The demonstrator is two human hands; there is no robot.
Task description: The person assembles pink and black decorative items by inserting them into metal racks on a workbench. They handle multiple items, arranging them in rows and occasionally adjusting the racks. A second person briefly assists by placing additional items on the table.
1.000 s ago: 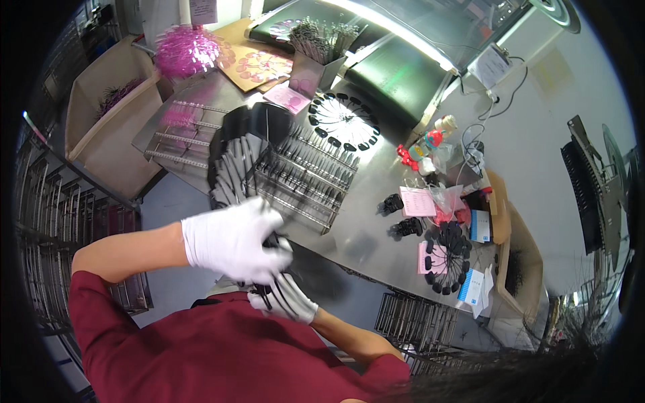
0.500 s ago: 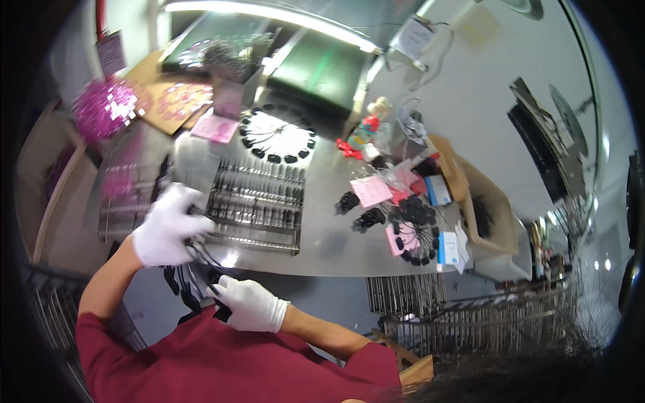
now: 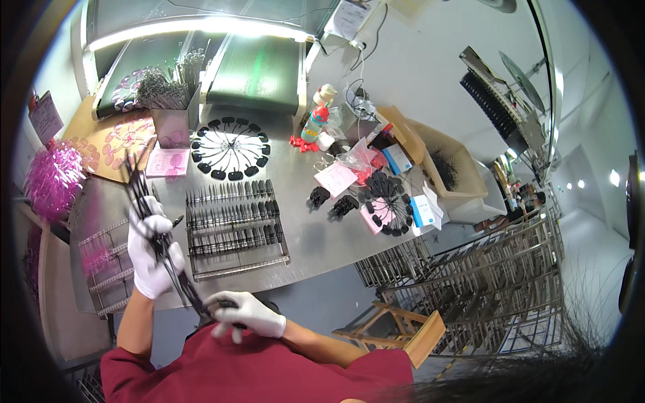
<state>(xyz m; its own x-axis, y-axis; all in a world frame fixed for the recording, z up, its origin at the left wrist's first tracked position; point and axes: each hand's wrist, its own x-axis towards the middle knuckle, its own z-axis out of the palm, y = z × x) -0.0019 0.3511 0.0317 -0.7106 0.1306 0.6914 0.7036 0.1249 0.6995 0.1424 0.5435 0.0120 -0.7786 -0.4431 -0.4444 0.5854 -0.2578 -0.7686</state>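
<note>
Left hand: from my end I see the white-gloved left hand [image 3: 153, 252] wrapped round the black strips [image 3: 176, 277], thumb and fingers curled in.
Right hand: gloved right hand [image 3: 245, 314] at the strips' lower end, fingers partly spread, dark bits between them; blurred, I can't tell whether it pinches.
Black strips: slanting bundle, running between both hands, upper ends fanning out above the left one, lower ends in front of the maroon shirt [image 3: 248, 366].
Metal rack: I get the metal rack [image 3: 242, 264] just right of the left hand, rows of dark pieces in it, flat on the steel table [image 3: 306, 238].
Pad ring: black pads [image 3: 235, 176] circle a bright white patch behind the rack.
Pin holder: metal holder [image 3: 171, 127] full of thin pins, beside a pink note [image 3: 168, 162].
Far left: shiny pink tinsel [image 3: 54, 176].
</note>
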